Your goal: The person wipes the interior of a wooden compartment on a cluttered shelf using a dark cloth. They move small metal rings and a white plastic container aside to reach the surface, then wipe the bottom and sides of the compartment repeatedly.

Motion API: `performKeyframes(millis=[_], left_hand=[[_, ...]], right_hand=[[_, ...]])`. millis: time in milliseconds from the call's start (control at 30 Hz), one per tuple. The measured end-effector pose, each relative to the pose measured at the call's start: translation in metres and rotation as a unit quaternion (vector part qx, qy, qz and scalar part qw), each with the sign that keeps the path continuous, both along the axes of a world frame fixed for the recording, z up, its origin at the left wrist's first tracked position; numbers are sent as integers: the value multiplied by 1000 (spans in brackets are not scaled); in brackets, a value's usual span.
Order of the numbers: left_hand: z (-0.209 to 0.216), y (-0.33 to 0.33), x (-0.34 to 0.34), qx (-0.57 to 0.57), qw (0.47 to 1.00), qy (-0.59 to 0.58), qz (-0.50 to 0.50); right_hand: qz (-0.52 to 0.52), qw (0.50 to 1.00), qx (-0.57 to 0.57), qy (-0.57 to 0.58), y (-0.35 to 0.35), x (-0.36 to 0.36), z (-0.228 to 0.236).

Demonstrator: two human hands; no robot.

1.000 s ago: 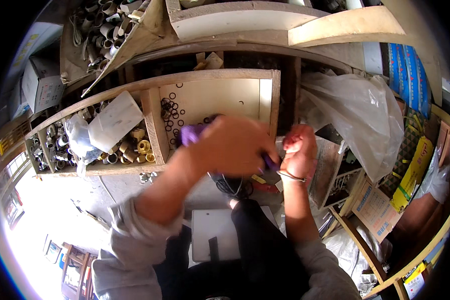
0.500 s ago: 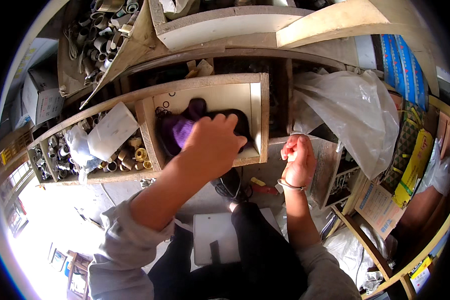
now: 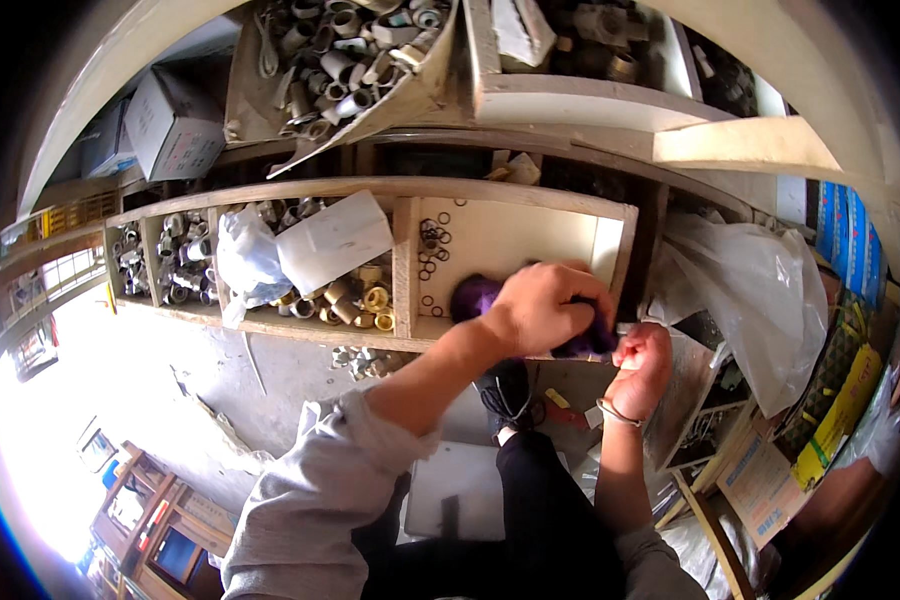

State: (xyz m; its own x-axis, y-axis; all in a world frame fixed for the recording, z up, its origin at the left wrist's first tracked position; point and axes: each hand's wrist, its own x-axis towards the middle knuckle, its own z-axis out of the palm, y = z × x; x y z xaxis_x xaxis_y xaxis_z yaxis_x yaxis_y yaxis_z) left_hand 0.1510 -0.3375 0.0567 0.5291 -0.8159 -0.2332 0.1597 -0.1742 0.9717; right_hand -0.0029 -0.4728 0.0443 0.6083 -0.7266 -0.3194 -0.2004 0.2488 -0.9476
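My left hand (image 3: 550, 305) is closed on a dark purple and black cloth (image 3: 476, 297), pressing it at the near right corner of a white-bottomed drawer compartment (image 3: 525, 228). Part of the cloth bunches beyond my fingers, over the front edge. Small black rubber rings (image 3: 430, 245) lie scattered on the left side of that compartment. Just right of the cloth, outside the drawer's corner, my right hand (image 3: 642, 365) is closed with curled fingers. Whatever it may hold is hidden. A bracelet circles the right wrist.
Left of the rings, the wooden drawer holds brass fittings (image 3: 375, 298), metal fittings (image 3: 182, 255), a white sheet (image 3: 335, 238) and a plastic bag (image 3: 248, 250). More pipe fittings (image 3: 340, 65) fill a box above. A large clear plastic bag (image 3: 760, 290) hangs at right.
The view has shifted left, so the drawer sits further right. My left hand has dragged the cloth toward the near right corner, uncovering the rings. My right hand stays closed nearby.
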Motion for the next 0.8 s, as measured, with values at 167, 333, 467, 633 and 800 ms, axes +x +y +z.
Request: performKeyframes(millis=[167, 333, 467, 633, 800], left_hand=[[56, 51, -9, -160, 980, 49, 104], [69, 157, -40, -269, 820, 326, 385], [81, 253, -87, -277, 696, 391, 534], [48, 328, -152, -122, 753, 192, 618], [24, 338, -186, -84, 614, 230, 751]], right_hand=[[-30, 999, -10, -18, 10, 14, 22], [201, 965, -158, -57, 54, 37, 41], [403, 845, -348, -46, 78, 77, 36], [461, 711, -529, -52, 115, 136, -1], [515, 565, -633, 123, 81, 137, -5]])
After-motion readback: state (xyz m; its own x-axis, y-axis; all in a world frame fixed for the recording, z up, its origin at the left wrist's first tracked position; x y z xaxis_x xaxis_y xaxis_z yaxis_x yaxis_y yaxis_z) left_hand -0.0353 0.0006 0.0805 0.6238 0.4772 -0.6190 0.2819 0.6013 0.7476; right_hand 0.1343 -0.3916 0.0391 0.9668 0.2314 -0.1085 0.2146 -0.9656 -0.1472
